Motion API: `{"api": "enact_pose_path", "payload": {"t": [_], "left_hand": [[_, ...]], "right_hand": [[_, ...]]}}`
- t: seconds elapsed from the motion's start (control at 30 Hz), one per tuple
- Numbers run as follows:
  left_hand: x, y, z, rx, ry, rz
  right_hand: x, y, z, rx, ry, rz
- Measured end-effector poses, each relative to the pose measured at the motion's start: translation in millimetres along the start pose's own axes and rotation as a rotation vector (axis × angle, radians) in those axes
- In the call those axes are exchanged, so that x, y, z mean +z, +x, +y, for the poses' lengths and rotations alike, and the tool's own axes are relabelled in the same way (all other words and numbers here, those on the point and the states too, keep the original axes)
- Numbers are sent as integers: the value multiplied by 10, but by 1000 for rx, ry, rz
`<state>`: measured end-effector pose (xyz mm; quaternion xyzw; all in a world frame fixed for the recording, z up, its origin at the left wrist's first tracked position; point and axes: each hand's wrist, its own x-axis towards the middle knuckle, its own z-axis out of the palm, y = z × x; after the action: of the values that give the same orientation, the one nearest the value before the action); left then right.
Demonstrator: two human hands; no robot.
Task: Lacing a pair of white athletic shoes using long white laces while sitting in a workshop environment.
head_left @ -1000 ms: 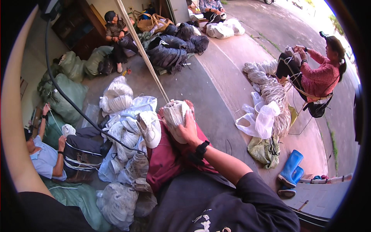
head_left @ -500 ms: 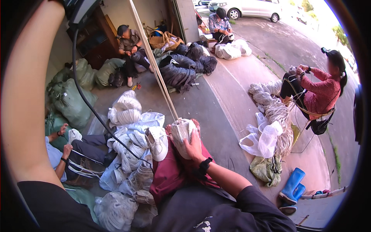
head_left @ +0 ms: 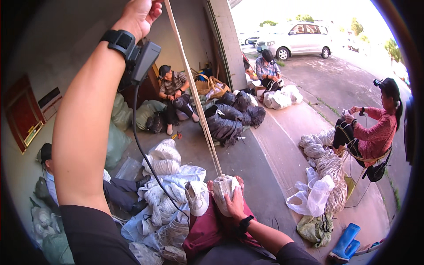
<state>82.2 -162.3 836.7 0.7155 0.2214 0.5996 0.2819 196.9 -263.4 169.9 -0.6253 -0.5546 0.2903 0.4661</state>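
My right hand (head_left: 235, 205) grips the side of a white canvas shoe (head_left: 219, 198) resting on my lap, toe toward me. From the shoe's eyelet area a pale shoelace (head_left: 197, 99) runs up, its strands stretched taut. High above, my left hand (head_left: 143, 17) is closed on the lace near the top edge, fingers curled; part of that grip is cut off by the picture's rim. Just left of the held shoe lies another white shoe (head_left: 198, 197) with loose laces, leaning against my knee.
Piled shoes and laces on white sheets (head_left: 165, 185) lie to my left. A black cable (head_left: 141, 141) hangs from my left wrist. Several people sit nearby, with black bags (head_left: 227, 126) beyond. Rope-like bundles (head_left: 329, 165), a plastic bag (head_left: 316, 194) and blue boots (head_left: 346, 243) are right.
My left hand has come into view at the top as the view tilted up and shifted left. The shoe stays in my right hand and the lace remains taut.
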Motion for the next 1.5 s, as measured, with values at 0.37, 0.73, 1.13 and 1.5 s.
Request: {"api": "enact_pose_path", "payload": {"t": [0.37,0.73,1.13,1.5], "left_hand": [[224,-280,401,-3,1,32],[236,-371,531,-23,-11,22],[95,-365,506,-9,8,11],[-110,-249,293,17,27,-15]], "right_hand": [[-285,-295,-109,-31,-2,-21],[-245,-367,-29,-31,-40,-27],[-117,-324,-83,-56,-76,-20],[-53,-187,-94,-10,-28,-14]]}}
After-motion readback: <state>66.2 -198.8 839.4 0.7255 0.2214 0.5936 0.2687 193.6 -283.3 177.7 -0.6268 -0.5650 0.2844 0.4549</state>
